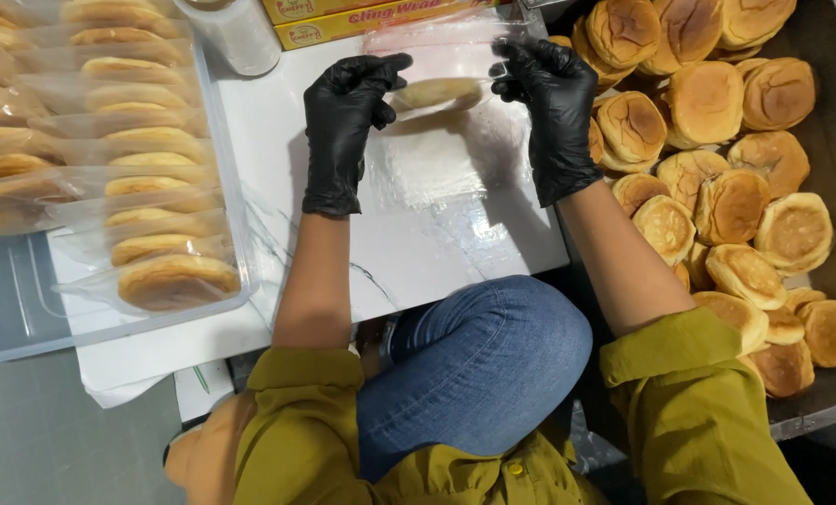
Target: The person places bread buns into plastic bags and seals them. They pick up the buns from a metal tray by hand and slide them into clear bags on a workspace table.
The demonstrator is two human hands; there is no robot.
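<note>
We are holding a clear plastic bag [437, 140] up over the white board [343, 252] on our lap, and a flat bun [437, 93] is sitting inside it near the top. Our left hand [343, 126], in a black glove, is pinching the bag's left edge just beside the bun, fingers curled tight on the film. Our right hand [549, 108], also gloved in black, is clenching the bag's right edge, thumb and fingertips closed on the plastic. The bag is hanging between the two hands, its lower part draping down to the board (whether it is touching the surface there, we cannot tell).

To our left, a clear plastic tub [25, 318] is holding rows of bagged buns [175, 279], standing on edge one behind the other. To our right, a dark tray [834, 159] is carrying a heap of loose buns [708, 98], browned on top and piled against each other. Beyond the bag, a yellow box [371, 19] is lying along the far edge of the board, with a white cylindrical container [236, 33] just beside it.
</note>
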